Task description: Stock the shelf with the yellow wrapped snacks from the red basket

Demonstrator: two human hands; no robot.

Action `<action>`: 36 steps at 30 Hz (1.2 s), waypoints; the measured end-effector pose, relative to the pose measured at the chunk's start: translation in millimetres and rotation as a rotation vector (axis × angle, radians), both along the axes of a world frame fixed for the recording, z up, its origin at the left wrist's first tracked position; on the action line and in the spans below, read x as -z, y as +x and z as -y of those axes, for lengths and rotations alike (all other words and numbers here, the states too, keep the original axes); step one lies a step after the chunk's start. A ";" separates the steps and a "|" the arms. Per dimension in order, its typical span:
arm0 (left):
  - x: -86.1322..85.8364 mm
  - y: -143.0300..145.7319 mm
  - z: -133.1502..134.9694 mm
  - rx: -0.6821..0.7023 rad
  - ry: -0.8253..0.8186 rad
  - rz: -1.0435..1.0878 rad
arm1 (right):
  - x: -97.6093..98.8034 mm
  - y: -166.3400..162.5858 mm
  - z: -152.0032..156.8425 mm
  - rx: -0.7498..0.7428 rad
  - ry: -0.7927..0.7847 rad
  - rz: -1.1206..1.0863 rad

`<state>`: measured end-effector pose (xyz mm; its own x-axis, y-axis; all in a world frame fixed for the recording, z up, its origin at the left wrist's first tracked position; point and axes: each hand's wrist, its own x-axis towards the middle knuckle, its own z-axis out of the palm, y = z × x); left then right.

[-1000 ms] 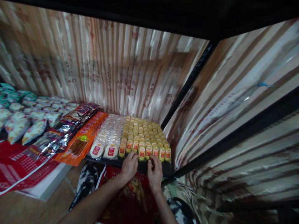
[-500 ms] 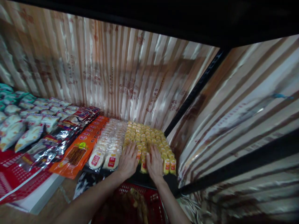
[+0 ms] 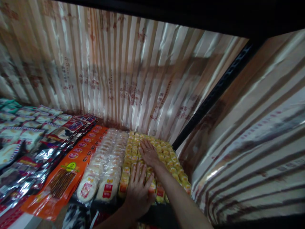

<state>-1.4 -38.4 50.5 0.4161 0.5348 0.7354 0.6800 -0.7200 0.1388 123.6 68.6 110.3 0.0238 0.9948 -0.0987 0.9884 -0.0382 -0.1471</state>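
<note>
Since the frame half a second earlier, the right hand has slid from the near part of the rows to farther over the yellow packs, while the left hand has stayed toward their near end; the whole view has also shifted and come closer to the goods.

Head view, the only one: the yellow packs stand in close rows at the right end of the black shelf, running from its near edge toward the striped sheeting at the far side. The right hand lies flat on top of them, fingers stretched out, grasping nothing that shows. The left hand is spread over the near packs, fingers apart and pointing away; it seems to clasp nothing, though its palm is hidden. Just left of the yellow packs lie two rows of white round packs, then an orange bag. To the right, a black post rises at the far corner.

The step in hand looks like patting the rows level and straight. Next, it would seem to call for light, even pressure, keeping the near fronts lined up without crushing the soft-looking packs.
</note>
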 end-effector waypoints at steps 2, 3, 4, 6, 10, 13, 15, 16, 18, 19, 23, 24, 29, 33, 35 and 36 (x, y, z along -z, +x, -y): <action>0.3 -0.6 -2.3 -0.010 -0.003 -0.006 | 4.9 -0.6 -8.0 -0.030 -0.017 0.009; 0.5 -1.0 -3.0 -0.011 -0.006 -0.011 | 7.4 -1.0 -10.6 -0.041 -0.029 0.017; 0.8 -1.2 -3.6 -0.009 -0.012 -0.019 | 9.8 -1.3 -12.4 -0.044 -0.041 0.027; 2.1 -0.8 -4.3 0.003 -0.032 -0.038 | 13.9 -1.7 -13.8 -0.048 -0.046 0.050; 4.7 2.9 -4.0 0.009 -0.072 -0.037 | 18.1 -1.4 -13.1 -0.061 -0.027 0.054; 2.7 6.7 -2.1 0.006 -0.091 -0.015 | 18.6 -1.1 -13.6 -0.060 -0.038 0.063; -0.4 7.3 -0.6 -0.003 -0.087 -0.015 | 18.8 -0.8 -14.4 -0.060 -0.048 0.067; -1.9 6.3 0.4 -0.009 -0.081 -0.019 | 19.1 -0.6 -14.8 -0.061 -0.053 0.064; -3.3 1.1 3.4 -0.033 -0.065 -0.021 | 20.2 -0.4 -15.3 -0.061 -0.053 0.054; -2.9 -3.2 5.7 -0.054 -0.064 -0.019 | 21.0 -0.3 -15.4 -0.061 -0.047 0.049; 6.7 -24.3 17.8 -0.165 -0.085 -0.047 | 23.3 -0.6 -15.3 -0.055 -0.020 0.055; 10.0 -28.3 20.5 -0.182 -0.093 -0.065 | 23.3 -1.0 -15.2 -0.051 -0.018 0.059; 19.7 -29.6 22.4 -0.202 -0.155 -0.058 | 19.7 -3.8 -13.1 -0.030 -0.015 0.055; 19.1 -24.0 16.0 -0.193 -0.168 -0.061 | 18.3 -5.2 -11.6 -0.028 -0.025 0.062; 18.7 -23.7 13.2 -0.187 -0.153 -0.066 | 18.9 -4.9 -11.8 -0.026 -0.028 0.067; 18.6 -24.1 12.2 -0.183 -0.145 -0.068 | 19.0 -4.5 -12.1 -0.024 -0.029 0.064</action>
